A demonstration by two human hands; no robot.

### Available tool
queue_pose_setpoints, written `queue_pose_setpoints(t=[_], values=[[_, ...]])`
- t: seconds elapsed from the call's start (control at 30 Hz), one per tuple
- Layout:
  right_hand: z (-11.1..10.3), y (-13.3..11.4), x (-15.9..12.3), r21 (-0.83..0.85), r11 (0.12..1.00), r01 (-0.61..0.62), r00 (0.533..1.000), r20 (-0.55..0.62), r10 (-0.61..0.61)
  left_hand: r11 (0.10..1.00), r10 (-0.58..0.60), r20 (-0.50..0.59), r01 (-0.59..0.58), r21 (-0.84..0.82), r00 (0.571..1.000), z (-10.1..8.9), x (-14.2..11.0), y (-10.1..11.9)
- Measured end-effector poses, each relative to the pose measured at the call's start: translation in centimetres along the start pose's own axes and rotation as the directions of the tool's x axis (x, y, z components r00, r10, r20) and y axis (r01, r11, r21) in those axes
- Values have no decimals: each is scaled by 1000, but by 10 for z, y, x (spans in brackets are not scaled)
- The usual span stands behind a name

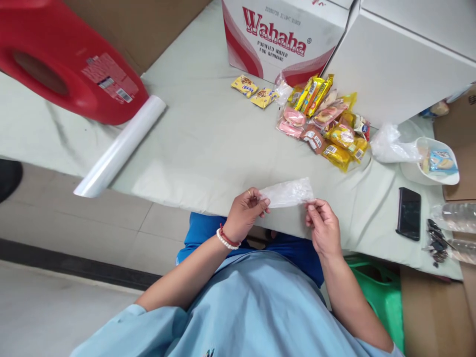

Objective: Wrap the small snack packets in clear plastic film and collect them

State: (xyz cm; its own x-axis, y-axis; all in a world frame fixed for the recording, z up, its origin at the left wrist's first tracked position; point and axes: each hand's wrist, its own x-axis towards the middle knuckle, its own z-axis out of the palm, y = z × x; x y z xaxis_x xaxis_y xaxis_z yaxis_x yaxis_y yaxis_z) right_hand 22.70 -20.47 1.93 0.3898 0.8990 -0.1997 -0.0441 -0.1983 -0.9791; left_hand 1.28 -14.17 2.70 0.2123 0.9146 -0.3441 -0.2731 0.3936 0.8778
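Pinched between thumb and fingertips, a crinkled strip of clear plastic (289, 192) spans the gap between the two hands. The left hand (247, 210) has its nine o'clock end, thumb pressed on top; the right hand (323, 225) nips the corner at three o'clock, its fingertips drawn together. Whether the strip is a bag, I cannot tell. It is held above the near edge of the pale green cloth (189, 153) on the table.

Taking the strip as the dial's centre, a red-and-white carton (238, 44) stands at twelve, printed "Wahaha ®" in red, with "PURIFIED WATER FOR DRINKING" in dark capitals beneath; the stamped code above is too blurred to read surely. Two yellow packets (255, 91) lie at eleven, their blue lettering illegible. At one o'clock is a heap of wrapped snacks (330, 126), mostly yellow and pink, some showing barcodes, their small print unreadable.

Toward ten o'clock, a red jug (78, 64) bears a label with two barcodes and tiny text; a roll of clear film (121, 148) lies beside it, one end past the table edge. At three, a dark phone (409, 213) lies below a white tub (414, 171) holding a blue packet (442, 161).
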Motion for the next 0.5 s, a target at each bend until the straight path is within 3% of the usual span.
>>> queue_pose_setpoints(t=[0.1,0.17,0.37,0.5], values=[[-4,-5,1,-22,997,70,992,-105,-72,999,22,26,-23,29,999,-1,-3,1],[-1,-10,2,-66,991,119,986,-110,-126,997,36,66,-41,63,997,-1,-5,-1],[11,-12,19,-378,868,323,946,91,-312,930,172,214,-230,287,962,-4,-7,-1],[12,-14,25,-386,830,402,915,191,-355,926,47,211,-122,358,976,-8,-8,6]])
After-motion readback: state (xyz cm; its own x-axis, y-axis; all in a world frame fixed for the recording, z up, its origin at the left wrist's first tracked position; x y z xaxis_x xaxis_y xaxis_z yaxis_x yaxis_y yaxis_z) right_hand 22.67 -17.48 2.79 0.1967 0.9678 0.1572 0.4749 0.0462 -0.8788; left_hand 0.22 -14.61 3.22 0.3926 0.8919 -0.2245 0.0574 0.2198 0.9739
